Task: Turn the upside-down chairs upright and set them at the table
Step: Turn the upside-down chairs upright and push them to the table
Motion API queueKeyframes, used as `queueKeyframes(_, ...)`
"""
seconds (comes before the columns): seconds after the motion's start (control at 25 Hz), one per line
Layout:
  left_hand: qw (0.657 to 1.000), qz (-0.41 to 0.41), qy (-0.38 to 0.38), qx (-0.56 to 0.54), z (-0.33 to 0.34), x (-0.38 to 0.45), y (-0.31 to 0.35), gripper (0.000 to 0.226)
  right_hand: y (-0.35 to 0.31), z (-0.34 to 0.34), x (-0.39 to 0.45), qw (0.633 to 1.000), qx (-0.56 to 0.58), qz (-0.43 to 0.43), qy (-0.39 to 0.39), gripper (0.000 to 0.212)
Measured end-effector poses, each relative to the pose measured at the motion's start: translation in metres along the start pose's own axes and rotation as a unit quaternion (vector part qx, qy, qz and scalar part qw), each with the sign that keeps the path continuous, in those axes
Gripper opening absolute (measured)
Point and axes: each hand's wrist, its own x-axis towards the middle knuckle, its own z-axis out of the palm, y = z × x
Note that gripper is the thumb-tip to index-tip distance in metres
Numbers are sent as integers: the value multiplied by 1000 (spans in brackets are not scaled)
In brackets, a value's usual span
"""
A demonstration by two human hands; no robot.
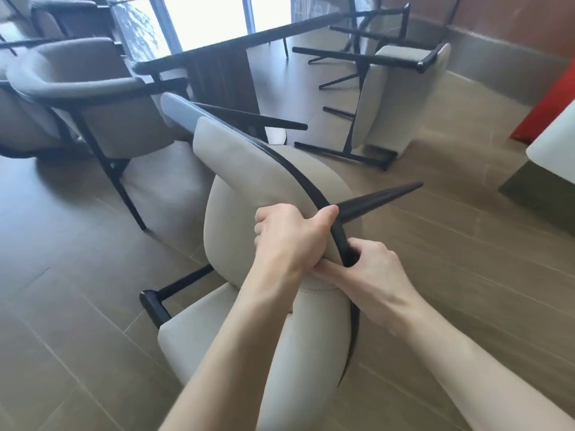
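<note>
Item one: the beige suede-like upholstered chair with a thin black curved frame (273, 175) lay tipped over on the brown wood-grain plank floor (77, 337), in the near centre, one tapered black leg (382, 195) jutting to the right. We had both hands on it. Our left hand (289, 241) was curled round the padded edge, thumb hooked over the black rail where the leg joined. Our right hand (373, 275) gripped the same rail just below, fingers wrapped round the dark bar, the two hands touching.

Item two: a second beige chair with black rod legs (385, 98) lay overturned on the far right, legs pointing left, near the brown wall.

Item three: a grey-beige tub-backed armchair on black tapered legs (93, 98) stood upright on the left, drawn up beside the long table with a thin dark glossy top (249, 38), which ran from the left toward the far windows.

Item four: a red and white block-shaped object (553, 101) sat at the right edge; we could not tell what it was.
</note>
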Motion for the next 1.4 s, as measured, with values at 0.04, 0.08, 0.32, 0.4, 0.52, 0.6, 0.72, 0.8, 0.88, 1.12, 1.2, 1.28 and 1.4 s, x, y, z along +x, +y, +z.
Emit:
queueKeyframes(0.04, 1000, 5, 4, 6, 7, 8, 16, 91, -2, -13, 9, 1000, 6, 0, 11, 53)
queueKeyframes(0.08, 1000, 5, 12, 9, 13, 15, 31, 97, -5, -24, 19, 1000, 11, -5, 17, 53)
queueKeyframes(0.32, 999, 15, 36, -9, 53, 71, 105, 123, -19, -77, 76, 997, -16, 1, 81, 60)
queueKeyframes(0.4, 999, 17, 23, -20, 67, 95, 134, 130, -21, -88, 97, 992, 2, -3, 129, 62)
queueKeyframes(0.52, 1000, 12, 12, -20, 90, 126, 172, 133, -26, -93, 129, 957, -106, -61, 264, 79)
queueKeyframes(0.6, 999, 5, -12, -32, 106, 149, 193, 132, -28, -103, 154, 913, -235, -97, 318, 89)
queueKeyframes(0.72, 995, -2, -65, -79, 122, 181, 213, 119, -31, -129, 196, 886, -306, -102, 334, 90)
queueKeyframes(0.8, 994, 4, -77, -80, 135, 194, 225, 105, -23, -142, 210, 890, -319, -112, 306, 94)
queueKeyframes(0.88, 994, 36, -59, -83, 148, 203, 234, 91, -17, -155, 226, 907, -297, -92, 285, 94)
queueKeyframes(1.12, 968, 242, -46, -42, 197, 143, 166, 68, -2, -213, 293, 937, -237, -56, 253, 87)
queueKeyframes(1.2, 955, 272, -36, 111, 208, 121, 139, 97, 1, -230, 313, 943, -226, -45, 241, 93)
queueKeyframes(1.28, 932, 279, -5, 232, 220, 123, 129, 121, 4, -244, 334, 947, -220, -37, 233, 91)
queueKeyframes(1.4, 933, 238, 14, 268, 231, 136, 149, 129, 10, -259, 361, 952, -208, -37, 222, 91)
